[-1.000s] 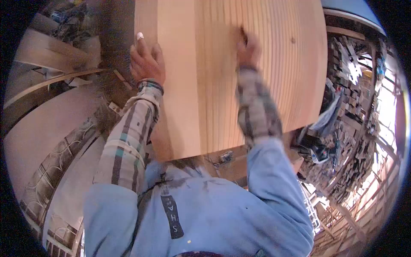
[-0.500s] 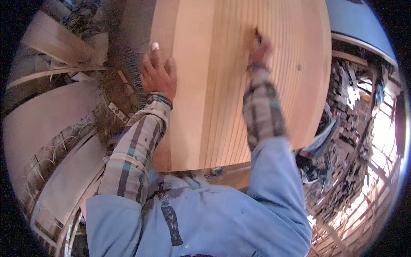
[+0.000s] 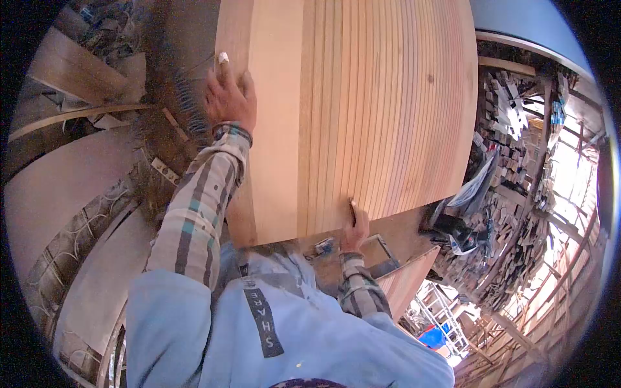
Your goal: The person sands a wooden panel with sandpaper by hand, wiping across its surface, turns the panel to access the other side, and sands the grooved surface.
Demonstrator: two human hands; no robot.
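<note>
A wide wooden panel of light, finely striped strips fills the middle of the view. My left hand rests flat along its left edge, fingers outstretched, with a white wrapping on one fingertip. At the panel's near edge, my right hand is closed, its fingers bent at the rim. A thin dark edge shows at those fingertips; what it belongs to is too small to make out.
Stacked wood offcuts crowd the right side. A dark coil and a socket strip lie left of the panel. Large pale boards stand further left. Below the panel is a dark-framed piece.
My right hand has swept from the panel's upper middle down to its near edge. My left hand stays on the left edge. The whole view has shifted slightly.
</note>
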